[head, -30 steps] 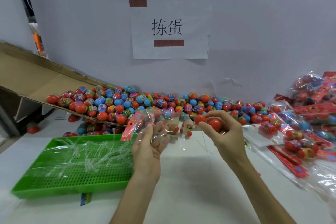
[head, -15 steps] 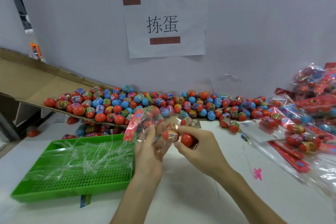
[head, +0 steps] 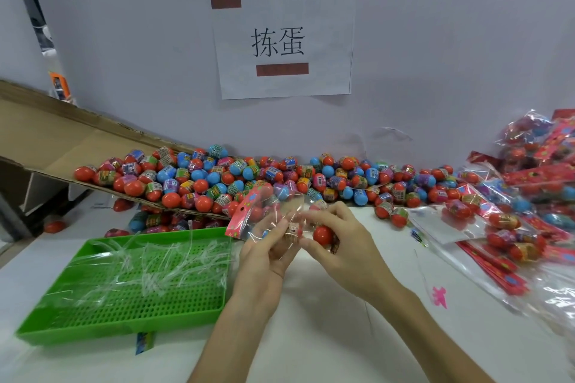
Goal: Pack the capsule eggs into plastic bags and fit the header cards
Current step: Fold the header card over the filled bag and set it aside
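Observation:
My left hand (head: 264,255) holds a clear plastic bag (head: 273,214) with a red header card (head: 242,214) at its left end, above the table's middle. One capsule egg (head: 292,232) sits at the bag's mouth between both hands. My right hand (head: 342,246) grips a red capsule egg (head: 322,235) against the bag's opening. A long heap of red and blue capsule eggs (head: 236,177) lies behind the hands along the wall.
A green perforated tray (head: 124,305) holding empty clear bags sits at the left. A cardboard ramp (head: 62,146) slopes down from the far left. Filled bags with red cards (head: 529,211) pile up at the right. A paper sign (head: 281,40) hangs on the wall.
My right hand came from the egg heap toward the bag with red eggs. One egg has reached the bag's mouth. My left hand kept holding the bag.

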{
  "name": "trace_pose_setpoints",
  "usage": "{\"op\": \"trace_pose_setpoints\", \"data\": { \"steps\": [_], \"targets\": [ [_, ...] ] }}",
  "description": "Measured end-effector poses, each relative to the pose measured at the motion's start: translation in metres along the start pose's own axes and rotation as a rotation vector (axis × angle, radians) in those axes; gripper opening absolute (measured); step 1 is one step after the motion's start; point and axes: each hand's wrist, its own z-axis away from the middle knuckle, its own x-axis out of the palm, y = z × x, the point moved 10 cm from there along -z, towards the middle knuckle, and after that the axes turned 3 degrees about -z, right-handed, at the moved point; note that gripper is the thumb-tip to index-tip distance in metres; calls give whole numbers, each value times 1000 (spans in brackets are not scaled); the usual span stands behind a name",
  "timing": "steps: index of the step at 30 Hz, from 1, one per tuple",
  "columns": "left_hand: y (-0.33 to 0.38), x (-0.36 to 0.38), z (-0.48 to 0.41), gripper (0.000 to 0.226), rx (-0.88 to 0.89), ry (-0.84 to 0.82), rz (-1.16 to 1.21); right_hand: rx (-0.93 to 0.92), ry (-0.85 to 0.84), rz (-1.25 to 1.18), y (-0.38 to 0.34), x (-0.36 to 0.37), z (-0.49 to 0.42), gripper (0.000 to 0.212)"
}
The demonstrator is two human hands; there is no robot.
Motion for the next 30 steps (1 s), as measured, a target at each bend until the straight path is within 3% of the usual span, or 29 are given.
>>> {"op": "trace_pose_setpoints", "data": {
  "steps": [4, 7, 10, 17, 20, 25, 30],
  "targets": [
    [-1, -2, 1, 58, -33, 17, 57, 6, 185, -107, -3, -20, 0, 51],
    [-3, 2, 3, 62, -52, 5, 59, -8, 270, -111, -2, -31, 0, 41],
    [-6, 2, 3, 61, -67, 8, 68, -27, 247, -61, -2, -30, -2, 29],
    [-7, -4, 1, 56, -76, 38, 95, -46, 15, -87, -4, -5, -1, 32],
    [-7, -5, 1, 59, -83, 46, 100, -66, 78, -90, -10, -12, -1, 26],
    [-14, -2, 2, 60, -133, 45, 113, -35, 321, -69, -6, -37, 3, 22],
    [-22, -1, 3, 52, -177, 45, 111, -37, 282, -55, -3, -34, 1, 4]
  ]
}}
